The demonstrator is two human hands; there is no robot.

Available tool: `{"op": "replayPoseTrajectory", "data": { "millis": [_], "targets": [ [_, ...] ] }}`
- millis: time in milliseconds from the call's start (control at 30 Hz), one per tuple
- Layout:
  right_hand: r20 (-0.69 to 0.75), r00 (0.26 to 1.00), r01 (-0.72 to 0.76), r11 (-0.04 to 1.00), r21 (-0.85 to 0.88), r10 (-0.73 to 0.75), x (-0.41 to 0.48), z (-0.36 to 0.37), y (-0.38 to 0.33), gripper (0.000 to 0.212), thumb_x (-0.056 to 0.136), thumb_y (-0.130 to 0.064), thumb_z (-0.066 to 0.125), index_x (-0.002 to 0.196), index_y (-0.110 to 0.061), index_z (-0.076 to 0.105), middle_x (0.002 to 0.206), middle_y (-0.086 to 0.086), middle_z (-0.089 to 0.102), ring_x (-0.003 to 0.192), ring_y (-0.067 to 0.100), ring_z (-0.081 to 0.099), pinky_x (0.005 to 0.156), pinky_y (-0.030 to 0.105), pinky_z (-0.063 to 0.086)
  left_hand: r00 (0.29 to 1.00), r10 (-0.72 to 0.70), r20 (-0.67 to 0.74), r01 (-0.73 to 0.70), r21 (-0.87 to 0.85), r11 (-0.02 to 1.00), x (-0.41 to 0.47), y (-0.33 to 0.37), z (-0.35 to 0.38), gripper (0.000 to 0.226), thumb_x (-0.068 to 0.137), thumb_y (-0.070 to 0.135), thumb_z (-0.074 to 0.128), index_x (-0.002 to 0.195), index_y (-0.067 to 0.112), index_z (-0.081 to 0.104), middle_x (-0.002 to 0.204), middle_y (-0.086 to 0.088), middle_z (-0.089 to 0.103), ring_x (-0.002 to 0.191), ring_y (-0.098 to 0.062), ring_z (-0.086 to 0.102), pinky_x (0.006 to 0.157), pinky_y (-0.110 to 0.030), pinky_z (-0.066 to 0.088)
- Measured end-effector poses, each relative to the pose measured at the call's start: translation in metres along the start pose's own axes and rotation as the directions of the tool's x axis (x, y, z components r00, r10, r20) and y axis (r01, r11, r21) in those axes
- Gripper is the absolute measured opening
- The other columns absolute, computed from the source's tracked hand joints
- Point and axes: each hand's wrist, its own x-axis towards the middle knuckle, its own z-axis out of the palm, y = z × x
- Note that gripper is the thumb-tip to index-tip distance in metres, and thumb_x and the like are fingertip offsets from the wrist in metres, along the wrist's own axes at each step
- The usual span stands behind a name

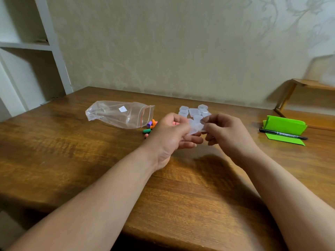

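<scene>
— Where is the small clear plastic box [195, 128]?
— Mid-scene, lifted over the brown wooden table [72, 142], pinched between left hand [170, 134] and right hand [224, 131].
— Around it?
— Cluster of clear plastic boxes [194, 111] just on its far side; clear zip-lock plastic bag [117, 114] and small coloured rubber caps [150, 126] left; folded green paper [284, 124], black marker pen [282, 134] right.

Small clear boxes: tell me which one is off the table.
The box pinched between the left hand and right hand; the other boxes lie clustered on the table behind it.

head cam, looks fwd & down, close over table [72, 145]
</scene>
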Motion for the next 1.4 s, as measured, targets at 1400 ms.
{"op": "replayPoseTrajectory", "data": {
  "millis": [1400],
  "targets": [
    [0.289, 0.941, 0.308, 0.799, -0.516, -0.176, 0.015, 0.055, -0.006, 0.018, 0.103, -0.019, 0.063, 0.113, -0.032, 0.07, 0.1, -0.015, 0.066, 0.089, 0.004, 0.06, 0.068, 0.02, 0.045, 0.948, -0.146, -0.284, -0.031, -0.537, 0.843, 0.018, 0.014, -0.057, 0.04, 0.109, 0.042, 0.048, 0.122, 0.008, 0.065, 0.092, -0.01, 0.066, 0.062, -0.016, 0.052, 0.05, -0.026, 0.039]
  ]
}}
